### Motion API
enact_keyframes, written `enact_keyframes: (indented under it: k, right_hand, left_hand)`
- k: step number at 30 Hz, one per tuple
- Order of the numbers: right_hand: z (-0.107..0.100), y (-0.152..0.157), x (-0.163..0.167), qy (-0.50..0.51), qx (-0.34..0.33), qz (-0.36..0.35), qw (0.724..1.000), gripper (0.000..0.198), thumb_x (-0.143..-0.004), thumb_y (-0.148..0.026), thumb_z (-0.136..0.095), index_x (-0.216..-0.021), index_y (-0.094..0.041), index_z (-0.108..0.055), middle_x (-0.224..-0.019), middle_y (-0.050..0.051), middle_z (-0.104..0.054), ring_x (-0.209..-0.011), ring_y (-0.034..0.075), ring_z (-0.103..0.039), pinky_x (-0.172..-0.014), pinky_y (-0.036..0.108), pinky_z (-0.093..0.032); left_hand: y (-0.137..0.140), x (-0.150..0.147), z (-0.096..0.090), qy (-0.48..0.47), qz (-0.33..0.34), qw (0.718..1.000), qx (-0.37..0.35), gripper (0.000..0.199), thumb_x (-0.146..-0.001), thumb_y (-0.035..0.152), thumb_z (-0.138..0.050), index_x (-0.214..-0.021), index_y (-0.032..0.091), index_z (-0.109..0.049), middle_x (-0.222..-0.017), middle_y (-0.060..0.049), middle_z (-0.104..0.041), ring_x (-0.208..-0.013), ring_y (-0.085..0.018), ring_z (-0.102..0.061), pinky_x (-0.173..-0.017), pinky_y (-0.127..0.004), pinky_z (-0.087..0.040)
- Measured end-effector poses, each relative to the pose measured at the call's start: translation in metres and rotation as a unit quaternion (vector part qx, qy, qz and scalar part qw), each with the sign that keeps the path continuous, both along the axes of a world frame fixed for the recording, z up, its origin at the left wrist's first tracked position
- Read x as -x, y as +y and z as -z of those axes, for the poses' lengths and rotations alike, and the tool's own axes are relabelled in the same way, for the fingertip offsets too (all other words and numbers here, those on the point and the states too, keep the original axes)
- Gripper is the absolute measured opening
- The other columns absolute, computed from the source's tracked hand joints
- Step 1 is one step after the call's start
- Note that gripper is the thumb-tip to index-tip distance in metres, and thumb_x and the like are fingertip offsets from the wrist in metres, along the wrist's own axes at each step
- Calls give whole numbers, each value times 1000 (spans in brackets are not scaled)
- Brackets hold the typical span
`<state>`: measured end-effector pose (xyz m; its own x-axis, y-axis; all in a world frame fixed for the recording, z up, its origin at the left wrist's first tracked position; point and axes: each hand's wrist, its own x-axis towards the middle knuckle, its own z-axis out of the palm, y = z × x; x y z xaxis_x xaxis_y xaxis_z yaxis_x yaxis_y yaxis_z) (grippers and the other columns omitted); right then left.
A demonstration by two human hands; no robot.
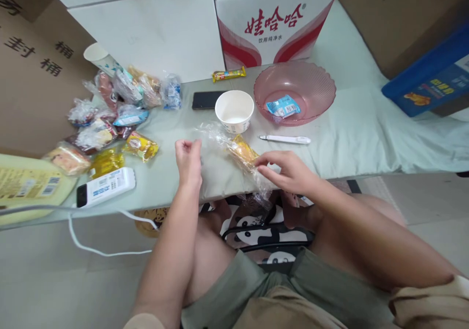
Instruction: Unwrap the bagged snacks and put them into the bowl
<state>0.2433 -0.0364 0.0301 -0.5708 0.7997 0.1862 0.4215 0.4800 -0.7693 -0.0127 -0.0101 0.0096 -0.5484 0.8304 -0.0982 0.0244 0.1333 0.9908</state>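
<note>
My left hand [188,165] is closed just above the table, fingers curled in; whatever it may hold is hidden. Clear plastic film lies close to its right side. My right hand [287,171] pinches the near edge of a yellow snack packet [242,149] between thumb and fingertips. Crumpled clear plastic wrapping [214,134] spreads around that packet, and part of it hangs over the table's front edge. Just behind the packet stands a white paper bowl [234,111]. To its right lies a white pen-like cutter [286,139].
A pink ribbed bowl [315,99] holds a blue packet [284,107]. Near it are a phone [205,100] and a yellow snack bar [229,74]. Wrapped snacks [95,133] pile up at left, beside a paper cup [98,55] and white device [106,187]. Cartons [271,26] line the back.
</note>
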Motion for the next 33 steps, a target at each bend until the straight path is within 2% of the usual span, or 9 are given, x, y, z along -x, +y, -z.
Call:
enact_keyframes:
  k: [3,7,10,12,17,20,24,27,33]
  right_hand:
    - [16,1,9,-52,-51,110,991,27,-93,-24,-52,-113,-18,-68,-104,11,-73,-93,23,-66,-84,37,-51]
    - [28,-7,23,-116,-119,40,985,36,-90,-19,-55,-124,-20,-67,-126,14,-67,-121,31,-58,-102,48,-45]
    - [26,-15,30,-106,-135,-15,985,27,-92,-22,-54,-115,-22,-70,-136,14,-63,-137,33,-48,-109,52,-39]
    - [23,-16,32,-73,-95,-13,993,24,-94,-25,-52,-111,-21,-68,-129,14,-67,-129,32,-55,-107,52,-42]
    - [26,-5,31,43,96,122,987,37,-91,-39,-56,-122,-19,-53,-121,16,-65,-108,28,-65,-93,48,-53]
    - [30,0,31,123,216,159,955,65,-86,-49,-64,-138,-20,-37,-135,19,-58,-114,28,-65,-96,48,-54]
    - [33,3,32,228,309,149,911,73,-77,-46,-75,-135,-25,-36,-131,13,-63,-118,27,-63,-102,47,-52]
    - [31,5,31,300,359,137,873,60,-72,-39,-77,-123,-25,-47,-124,10,-66,-108,25,-67,-92,42,-57]
    - [13,6,26,367,487,84,788,33,-79,-38,-56,-108,-22,-58,-115,13,-73,-99,27,-72,-84,45,-59]
  left_hand:
    - [-13,-7,-1,147,166,972,77,45,-81,53,-63,-56,21,-43,-53,4,-41,-54,-11,-39,-55,-27,-33]
    - [-23,-24,-4,218,319,912,135,49,-83,63,-58,-60,20,-55,-56,1,-55,-58,-14,-50,-59,-29,-35]
    - [-23,-30,-2,258,303,910,113,43,-82,60,-64,-65,20,-60,-60,1,-60,-60,-15,-52,-60,-29,-36]
    - [-20,-30,2,228,283,928,82,39,-83,56,-65,-67,20,-61,-60,1,-60,-59,-15,-53,-59,-28,-37]
    - [-19,-31,4,-29,255,966,31,32,-79,51,-75,-82,19,-70,-82,-3,-71,-76,-17,-66,-72,-28,-53]
    - [-23,-35,-7,-188,273,943,10,30,-71,45,-83,-80,20,-68,-103,-6,-73,-98,-21,-70,-86,-34,-57]
    - [-30,-34,-24,-302,334,893,14,39,-66,42,-84,-60,19,-53,-93,-7,-71,-107,-29,-70,-93,-47,-58]
    - [-34,-24,-31,-328,272,905,-9,45,-64,47,-81,-57,21,-45,-81,-5,-69,-99,-30,-71,-90,-52,-58]
    - [-39,9,-25,-322,108,938,-66,48,-67,62,-73,-58,23,-46,-65,0,-59,-76,-22,-67,-71,-41,-58]
